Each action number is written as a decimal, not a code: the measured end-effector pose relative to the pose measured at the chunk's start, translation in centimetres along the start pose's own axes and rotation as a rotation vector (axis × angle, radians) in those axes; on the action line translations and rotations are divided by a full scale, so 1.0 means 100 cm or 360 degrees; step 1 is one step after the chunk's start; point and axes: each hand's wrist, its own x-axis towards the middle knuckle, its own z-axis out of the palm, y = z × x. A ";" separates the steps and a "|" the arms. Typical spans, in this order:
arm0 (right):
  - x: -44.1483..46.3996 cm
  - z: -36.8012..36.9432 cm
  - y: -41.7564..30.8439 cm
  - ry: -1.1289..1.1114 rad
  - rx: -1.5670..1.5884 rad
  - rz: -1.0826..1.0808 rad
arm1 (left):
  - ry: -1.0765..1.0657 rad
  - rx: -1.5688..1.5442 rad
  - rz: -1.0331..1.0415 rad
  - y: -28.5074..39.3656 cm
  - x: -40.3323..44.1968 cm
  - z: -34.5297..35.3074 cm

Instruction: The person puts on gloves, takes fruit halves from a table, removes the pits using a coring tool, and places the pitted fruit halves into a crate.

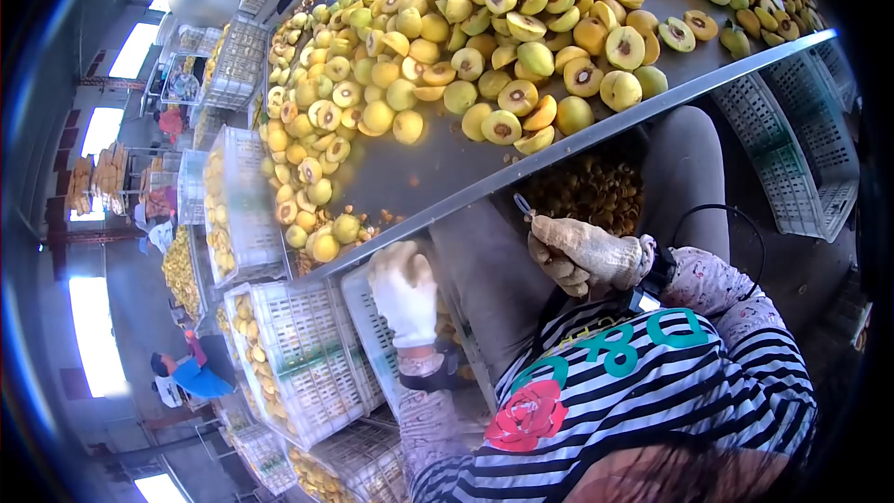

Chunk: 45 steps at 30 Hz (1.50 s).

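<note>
My left hand (405,296), in a white glove with brown stains, is over a crate (358,293) beside the metal table's near edge. Its fingers bend away from view, so whether they hold anything is hidden. My right hand (591,253), in a soiled beige glove, is closed around a small tool (523,206) with a looped metal end; its handle is hidden in the fist. Halved yellow-green fruits (503,127), many with brown pit centres cut face up, lie heaped on the grey table (438,168) beyond both hands.
Under the table, between my knees, lies a pile of brown scraps (596,188). White crates of fruit (307,354) stand on the left. A perforated crate (778,144) leans at the right. Several people, one in blue (194,377), are farther off. A raised metal rim (577,144) edges the table.
</note>
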 end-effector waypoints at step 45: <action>0.022 0.012 -0.012 0.0526 -0.1349 -0.0190 | -0.0633 -0.2787 -0.0769 0.089 0.053 0.086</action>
